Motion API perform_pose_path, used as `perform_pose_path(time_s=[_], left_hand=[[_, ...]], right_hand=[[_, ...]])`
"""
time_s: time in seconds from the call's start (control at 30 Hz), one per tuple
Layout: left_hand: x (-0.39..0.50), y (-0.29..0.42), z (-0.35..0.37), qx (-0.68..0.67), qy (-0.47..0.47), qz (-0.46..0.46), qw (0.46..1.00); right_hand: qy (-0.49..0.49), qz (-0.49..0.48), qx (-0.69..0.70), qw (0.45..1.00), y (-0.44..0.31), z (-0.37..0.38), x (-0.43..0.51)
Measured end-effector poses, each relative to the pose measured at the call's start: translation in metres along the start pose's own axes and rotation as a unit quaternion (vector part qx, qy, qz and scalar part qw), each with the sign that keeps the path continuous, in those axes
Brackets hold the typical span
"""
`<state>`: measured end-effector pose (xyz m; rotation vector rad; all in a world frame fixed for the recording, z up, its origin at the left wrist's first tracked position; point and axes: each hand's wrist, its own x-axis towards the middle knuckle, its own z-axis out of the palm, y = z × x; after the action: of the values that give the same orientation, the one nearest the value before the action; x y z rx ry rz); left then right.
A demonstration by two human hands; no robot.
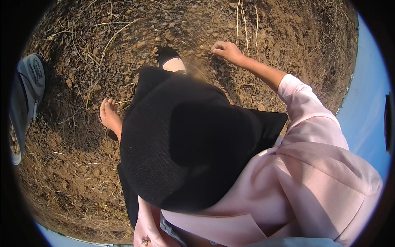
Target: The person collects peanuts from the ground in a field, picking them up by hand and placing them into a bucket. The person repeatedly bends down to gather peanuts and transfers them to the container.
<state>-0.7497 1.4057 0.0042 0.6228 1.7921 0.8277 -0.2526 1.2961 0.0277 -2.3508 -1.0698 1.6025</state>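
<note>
My right hand (226, 51) is held over the dry, cloddy soil (197, 31), ahead of a black shoe (168, 54) and to its right. Its fingers curl in toward the thumb, and whatever may lie between the fingertips is too small to make out. Beside the black clothing over my lap (148, 139), my left hand (109, 115) hangs low near the ground with its fingers loosely bent. A thin straw stalk (123, 102) runs close by those fingers; I cannot tell whether they touch it.
At the far left stands a grey container (32, 77) bearing writing, with small tan pieces (14, 142) showing near its lower end. Dry stalks (118, 32) and brown leaf litter are strewn about. Pale upright stems (245, 24) show at the top. Blue sky (367, 102) edges the right.
</note>
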Motion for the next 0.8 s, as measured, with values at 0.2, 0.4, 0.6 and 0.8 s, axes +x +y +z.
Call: perform_pose_path(time_s=[0.2,0.4,0.6,0.8], left_hand=[[-0.002,-0.003,0.017,0.012,-0.042,-0.017,0.999],[-0.019,0.03,0.114,0.146,-0.227,0.092,0.958],[-0.006,0.059,0.216,0.443,-0.381,0.46,0.669],[0.013,0.031,0.238,0.613,-0.328,0.494,0.523]], right_hand=[[0.126,-0.171,-0.176,0.961,-0.004,0.038,-0.017],[0.152,-0.227,-0.319,0.908,-0.013,0.04,0.01],[0.123,-0.203,-0.194,0.952,0.002,0.034,-0.006],[0.188,-0.05,-0.014,0.981,0.073,0.027,-0.049]])
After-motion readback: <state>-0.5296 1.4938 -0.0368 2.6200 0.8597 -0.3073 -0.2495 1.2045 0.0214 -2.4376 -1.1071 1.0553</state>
